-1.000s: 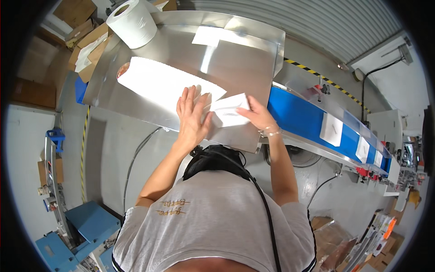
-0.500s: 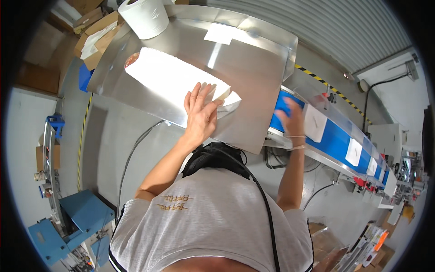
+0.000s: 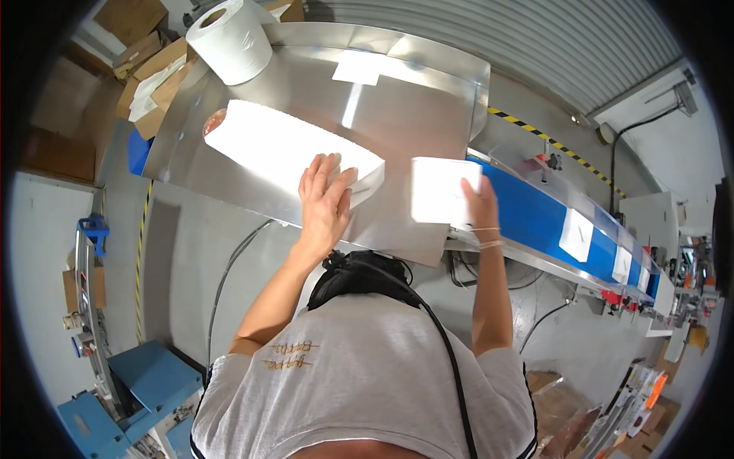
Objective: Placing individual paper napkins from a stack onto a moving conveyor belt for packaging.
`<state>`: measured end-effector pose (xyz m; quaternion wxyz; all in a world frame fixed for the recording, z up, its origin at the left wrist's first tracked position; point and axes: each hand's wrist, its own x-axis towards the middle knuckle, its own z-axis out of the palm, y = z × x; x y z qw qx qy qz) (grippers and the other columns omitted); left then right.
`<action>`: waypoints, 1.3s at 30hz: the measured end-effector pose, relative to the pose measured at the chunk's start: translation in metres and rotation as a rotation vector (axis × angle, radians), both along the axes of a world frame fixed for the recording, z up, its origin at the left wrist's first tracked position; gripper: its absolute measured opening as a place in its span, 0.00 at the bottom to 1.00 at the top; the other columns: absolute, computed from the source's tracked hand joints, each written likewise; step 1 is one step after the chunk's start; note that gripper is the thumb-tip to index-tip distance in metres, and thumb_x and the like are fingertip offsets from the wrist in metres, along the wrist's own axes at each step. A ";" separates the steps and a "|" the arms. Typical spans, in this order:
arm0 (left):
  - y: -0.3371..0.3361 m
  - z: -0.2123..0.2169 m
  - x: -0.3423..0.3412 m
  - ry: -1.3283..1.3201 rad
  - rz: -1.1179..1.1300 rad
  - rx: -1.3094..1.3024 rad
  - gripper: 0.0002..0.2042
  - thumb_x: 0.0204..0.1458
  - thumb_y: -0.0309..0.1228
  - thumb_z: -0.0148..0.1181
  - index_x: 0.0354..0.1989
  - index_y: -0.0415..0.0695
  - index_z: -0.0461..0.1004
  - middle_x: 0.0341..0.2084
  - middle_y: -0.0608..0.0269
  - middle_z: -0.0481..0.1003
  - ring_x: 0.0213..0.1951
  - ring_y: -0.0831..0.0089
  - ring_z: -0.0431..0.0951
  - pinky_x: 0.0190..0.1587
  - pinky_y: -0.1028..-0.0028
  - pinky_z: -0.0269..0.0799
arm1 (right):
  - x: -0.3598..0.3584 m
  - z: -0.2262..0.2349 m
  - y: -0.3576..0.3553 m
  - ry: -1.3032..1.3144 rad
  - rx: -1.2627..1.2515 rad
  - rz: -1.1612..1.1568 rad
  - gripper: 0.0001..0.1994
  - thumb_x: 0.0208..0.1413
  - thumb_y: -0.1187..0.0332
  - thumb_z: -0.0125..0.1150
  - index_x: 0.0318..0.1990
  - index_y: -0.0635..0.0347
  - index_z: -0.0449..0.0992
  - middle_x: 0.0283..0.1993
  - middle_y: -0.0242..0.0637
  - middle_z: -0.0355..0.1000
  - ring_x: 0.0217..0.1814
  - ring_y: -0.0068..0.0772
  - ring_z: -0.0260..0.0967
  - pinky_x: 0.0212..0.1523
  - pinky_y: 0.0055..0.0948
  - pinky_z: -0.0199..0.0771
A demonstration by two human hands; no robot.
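A long row of white square packets, packed face to face, lies slantwise on the steel table. My left hand rests on its right-hand part, fingers stretched out over the top edges. In my right hand is a single flat white packet, gripped by its right side above the table's right edge. The hand is slightly blurred. Just beyond it starts a blue conveyor belt, which carries several similar white packets.
A big white roll stands at the table's back left, near open cardboard boxes. A white sheet lies at the table's back. Clear guards run along the belt. A black cable hangs below the table.
My right hand has taken hold of a white packet from the belt's near end and brought it left over the table. The loose end packets under my left hand now stand closer against the row.
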<state>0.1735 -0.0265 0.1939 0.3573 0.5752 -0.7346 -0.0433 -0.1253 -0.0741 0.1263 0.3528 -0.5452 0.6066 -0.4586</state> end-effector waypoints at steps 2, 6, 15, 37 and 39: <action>-0.001 -0.002 0.000 0.029 -0.017 -0.009 0.18 0.44 0.16 0.57 0.45 0.44 0.75 0.56 0.51 0.64 0.61 0.49 0.58 0.61 0.52 0.51 | -0.037 -0.001 0.004 0.008 0.155 -0.220 0.13 0.55 0.60 0.60 0.37 0.62 0.73 0.29 0.32 0.69 0.31 0.22 0.63 0.34 0.25 0.67; -0.003 -0.004 0.002 0.052 -0.028 -0.023 0.18 0.42 0.17 0.57 0.44 0.45 0.76 0.57 0.52 0.63 0.62 0.48 0.56 0.61 0.51 0.49 | -0.087 -0.012 0.010 0.802 0.251 -0.509 0.26 0.48 0.50 0.63 0.49 0.59 0.70 0.44 0.45 0.71 0.47 0.47 0.67 0.48 0.38 0.67; 0.000 0.001 -0.003 -0.057 -0.093 0.031 0.16 0.38 0.19 0.58 0.38 0.47 0.78 0.61 0.49 0.58 0.65 0.46 0.49 0.63 0.47 0.40 | 0.064 0.051 -0.009 0.216 -0.113 0.595 0.29 0.44 0.67 0.69 0.55 0.59 0.66 0.57 0.42 0.65 0.55 0.39 0.65 0.55 0.33 0.65; -0.008 -0.001 0.012 0.031 -0.044 -0.026 0.16 0.40 0.16 0.57 0.39 0.45 0.77 0.58 0.52 0.61 0.63 0.48 0.53 0.62 0.49 0.47 | -0.035 -0.005 -0.014 0.543 -0.235 0.075 0.25 0.45 0.64 0.68 0.52 0.56 0.69 0.50 0.42 0.71 0.50 0.45 0.69 0.50 0.38 0.68; -0.007 0.000 0.013 0.002 -0.052 -0.022 0.16 0.39 0.16 0.57 0.38 0.46 0.78 0.59 0.52 0.60 0.64 0.48 0.51 0.62 0.48 0.43 | 0.050 0.049 -0.009 0.204 0.002 0.449 0.27 0.45 0.66 0.68 0.55 0.56 0.68 0.56 0.37 0.68 0.57 0.35 0.65 0.56 0.36 0.65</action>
